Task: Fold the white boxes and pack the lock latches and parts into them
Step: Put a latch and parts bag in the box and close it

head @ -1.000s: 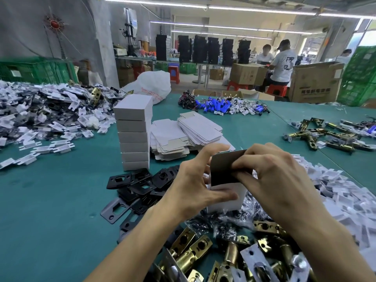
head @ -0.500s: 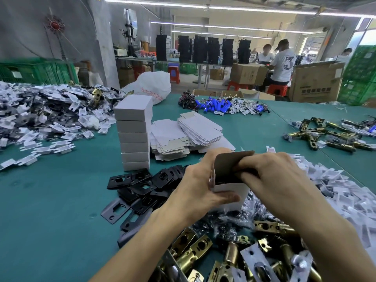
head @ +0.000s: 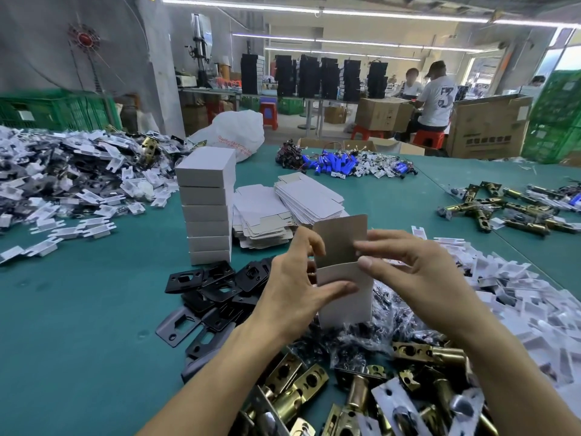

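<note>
An upright white box (head: 345, 294) stands in front of me with its brown-lined top flap raised. My left hand (head: 292, 284) grips the box's left side, thumb across the front. At the flap's right edge, my right hand (head: 418, 278) touches the box with thumb and fingers. Brass lock latches (head: 301, 385) lie below my hands, beside bagged small parts (head: 361, 341). Black strike plates (head: 217, 287) lie to the left. What is inside the box is hidden.
A stack of folded white boxes (head: 207, 206) stands behind the plates, with flat box blanks (head: 283, 209) beside it. White card inserts (head: 518, 294) pile up at right and far left. More latches (head: 503, 209) and blue parts (head: 333, 165) lie farther back. People work in the background.
The top flap has been lifted from nearly closed to standing upright. My right hand moved off the top of the box toward its right side.
</note>
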Demonstrator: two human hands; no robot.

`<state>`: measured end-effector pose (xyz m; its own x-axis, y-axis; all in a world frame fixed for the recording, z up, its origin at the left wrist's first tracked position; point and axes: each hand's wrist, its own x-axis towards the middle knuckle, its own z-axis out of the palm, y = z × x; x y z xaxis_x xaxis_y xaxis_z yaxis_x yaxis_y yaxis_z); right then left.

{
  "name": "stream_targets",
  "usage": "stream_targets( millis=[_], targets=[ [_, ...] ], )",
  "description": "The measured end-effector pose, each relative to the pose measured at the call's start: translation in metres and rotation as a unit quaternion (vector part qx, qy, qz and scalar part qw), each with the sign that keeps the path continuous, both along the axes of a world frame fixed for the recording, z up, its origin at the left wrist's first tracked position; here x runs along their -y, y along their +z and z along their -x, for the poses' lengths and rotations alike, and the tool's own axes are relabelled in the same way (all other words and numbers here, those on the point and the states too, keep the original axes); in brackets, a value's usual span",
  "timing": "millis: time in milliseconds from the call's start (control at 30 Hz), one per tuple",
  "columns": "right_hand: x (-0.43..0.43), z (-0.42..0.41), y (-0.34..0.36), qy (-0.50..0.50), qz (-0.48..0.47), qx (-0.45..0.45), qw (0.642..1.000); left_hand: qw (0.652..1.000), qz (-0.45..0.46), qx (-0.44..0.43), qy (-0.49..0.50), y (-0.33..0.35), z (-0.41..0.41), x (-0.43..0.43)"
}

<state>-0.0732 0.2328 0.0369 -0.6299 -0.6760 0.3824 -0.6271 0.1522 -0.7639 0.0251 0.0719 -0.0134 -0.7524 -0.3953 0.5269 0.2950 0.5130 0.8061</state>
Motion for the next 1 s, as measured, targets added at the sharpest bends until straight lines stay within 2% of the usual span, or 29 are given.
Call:
stream_targets(
  millis=[100, 200, 367, 633, 700, 767, 800, 867, 933, 1000],
  targets=[
    [0.0, 0.004, -0.003, 0.005, -0.017, 0.033, 0.999, 0.999, -0.02, 0.027, -0.038, 0.0, 0.001, 0.001],
    [0.001, 0.003, -0.002, -0.005, -0.013, 0.025, 1.0, 0.997, -0.012, 0.052, -0.052, 0.001, 0.0, 0.002],
    [-0.003, 0.002, -0.001, 0.022, -0.029, 0.005, 0.999, 0.997, 0.021, 0.048, -0.05, 0.003, -0.001, 0.003],
    [-0.003, 0.0, 0.002, 0.025, -0.026, 0.0, 0.999, 0.998, -0.006, 0.043, -0.056, 0.0, 0.0, 0.003],
    [-0.003, 0.001, 0.004, -0.011, 0.029, 0.021, 0.999, 0.997, -0.023, 0.046, -0.057, -0.001, 0.0, 0.003],
    [-0.007, 0.007, 0.005, -0.093, 0.051, 0.005, 0.994, 0.997, -0.038, 0.045, -0.054, -0.001, 0.0, 0.003],
    [-0.01, 0.01, 0.005, -0.129, 0.01, -0.028, 0.991, 0.996, -0.047, 0.045, -0.053, -0.001, 0.0, 0.004],
    [-0.015, 0.014, 0.002, -0.146, -0.172, -0.069, 0.972, 0.996, -0.057, 0.045, -0.054, -0.001, 0.0, 0.004],
    [-0.017, 0.014, -0.003, -0.123, -0.372, -0.061, 0.918, 0.996, -0.05, 0.047, -0.051, -0.002, 0.0, 0.004],
    [-0.016, 0.011, -0.007, -0.098, -0.461, -0.055, 0.88, 0.997, -0.045, 0.046, -0.05, -0.002, 0.0, 0.004]
  ],
)
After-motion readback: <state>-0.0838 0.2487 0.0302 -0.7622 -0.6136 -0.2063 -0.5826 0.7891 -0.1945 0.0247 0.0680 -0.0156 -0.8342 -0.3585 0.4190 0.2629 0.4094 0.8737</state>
